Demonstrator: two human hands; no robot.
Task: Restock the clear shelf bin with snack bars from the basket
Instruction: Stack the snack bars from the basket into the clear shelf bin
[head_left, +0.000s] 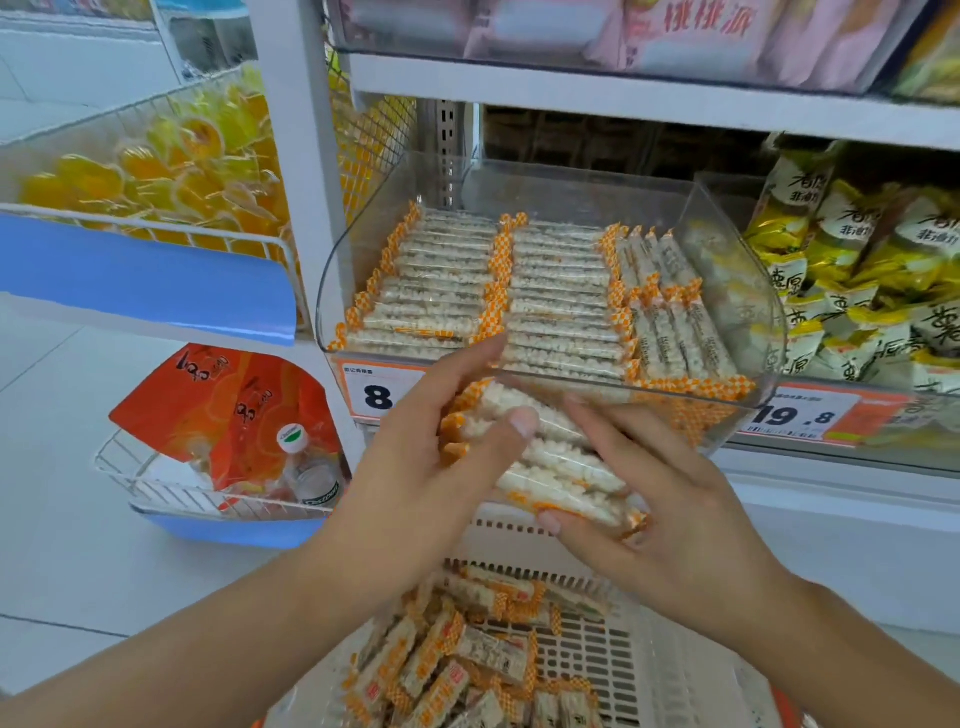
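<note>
A clear shelf bin (737, 244) on the middle shelf holds neat rows of snack bars (561, 306) in clear wrappers with orange checked ends. In front of its front wall, both hands hold a stack of several snack bars (550, 462). My left hand (415, 467) grips the stack's left side, thumb on top. My right hand (660, 514) holds its right and lower side, fingers curled around it. Below, a white slotted basket (597, 660) holds several loose snack bars (457, 649).
Yellow snack bags (857, 270) fill the shelf to the right. A wire bin of yellow candies (171, 171) stands at left. Below it a wire basket (156, 493) holds orange pouches and a water bottle (311, 467). Price labels run along the shelf edge (800, 415).
</note>
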